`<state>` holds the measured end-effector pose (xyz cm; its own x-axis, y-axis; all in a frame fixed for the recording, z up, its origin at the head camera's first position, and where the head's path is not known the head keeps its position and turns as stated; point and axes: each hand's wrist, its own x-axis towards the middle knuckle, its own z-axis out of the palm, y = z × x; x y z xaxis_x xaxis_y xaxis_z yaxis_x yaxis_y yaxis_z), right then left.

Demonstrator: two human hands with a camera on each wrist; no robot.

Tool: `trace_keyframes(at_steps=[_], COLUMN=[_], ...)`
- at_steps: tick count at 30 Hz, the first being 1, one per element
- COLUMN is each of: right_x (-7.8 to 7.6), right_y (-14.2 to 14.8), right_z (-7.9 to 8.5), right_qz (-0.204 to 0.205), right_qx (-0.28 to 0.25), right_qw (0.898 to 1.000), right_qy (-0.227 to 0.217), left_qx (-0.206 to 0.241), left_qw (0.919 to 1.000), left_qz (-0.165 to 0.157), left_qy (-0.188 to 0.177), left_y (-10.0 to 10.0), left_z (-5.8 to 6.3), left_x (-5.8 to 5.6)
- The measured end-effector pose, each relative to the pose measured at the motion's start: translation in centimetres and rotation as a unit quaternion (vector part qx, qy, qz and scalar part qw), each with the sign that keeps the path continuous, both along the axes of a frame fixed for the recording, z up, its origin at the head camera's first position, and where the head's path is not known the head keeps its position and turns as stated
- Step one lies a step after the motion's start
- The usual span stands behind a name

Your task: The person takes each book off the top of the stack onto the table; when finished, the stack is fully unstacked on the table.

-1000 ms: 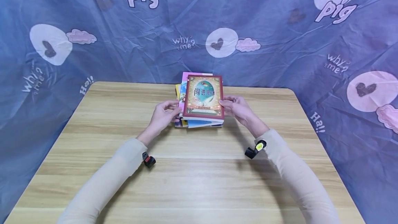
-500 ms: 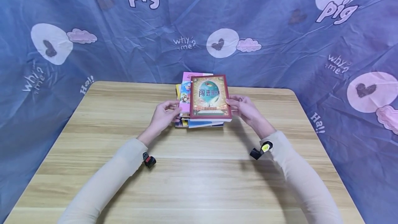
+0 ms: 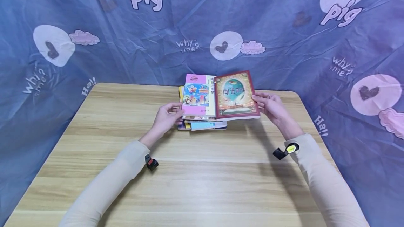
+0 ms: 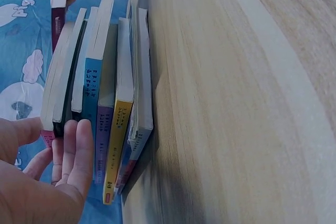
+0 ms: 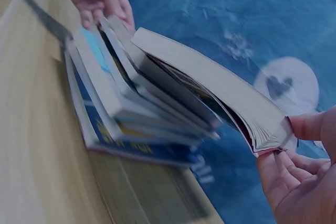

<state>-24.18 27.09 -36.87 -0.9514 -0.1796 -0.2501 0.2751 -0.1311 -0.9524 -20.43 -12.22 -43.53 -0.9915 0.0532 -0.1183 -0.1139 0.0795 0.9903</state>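
A red-bordered book (image 3: 235, 95) with a green oval on its cover is held up by my right hand (image 3: 273, 109), thumb on top and fingers underneath at its right edge. Its left edge overlaps the stack; in the right wrist view its pages (image 5: 210, 77) sag and part slightly at the gripped end. My left hand (image 3: 165, 118) holds the left side of the stack, with fingers (image 4: 81, 153) against the spines. Uppermost in the stack is a pink book (image 3: 197, 95) with a city picture. Below it lie several books, among them a blue (image 4: 91, 87) and a yellow-spined one (image 4: 118, 140).
The stack stands near the back edge of the wooden table (image 3: 202, 178). Behind it hangs a blue printed cloth (image 3: 202, 20), which also runs along both sides of the table. A black strap (image 3: 151, 163) hangs at the left cuff, another strap (image 3: 285, 151) at the right.
My right hand has drawn the red-bordered book to the right, lifting and turning it slightly. More of the pink book's cover now shows. My left hand has stayed at the stack.
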Motion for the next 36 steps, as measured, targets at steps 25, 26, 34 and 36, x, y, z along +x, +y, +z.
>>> trace_keyframes(at_steps=[25,26,34,36], right_x=[-2.3,-2.4,-3.2,-3.3], right_y=[5.2,5.2,5.5,5.4], right_z=[-7.3,-7.5,-8.7,-8.8], right_qz=[-0.022,-0.017,0.048,0.062], right_qx=[0.033,0.041,0.16,0.194], right_qw=[0.998,0.998,0.986,0.979], right_qy=[-0.047,-0.048,-0.029,-0.017], left_qx=[-0.013,-0.014,-0.016,-0.019], left_qw=[0.9999,0.9999,0.9999,0.9998], left_qz=[-0.003,-0.004,-0.001,-0.001], left_qy=[0.003,0.005,0.005,0.005], left_y=[0.1,0.1,0.0,0.0], left_z=[-0.4,-0.4,-0.5,-0.5], left_x=[0.1,0.1,0.1,0.0])
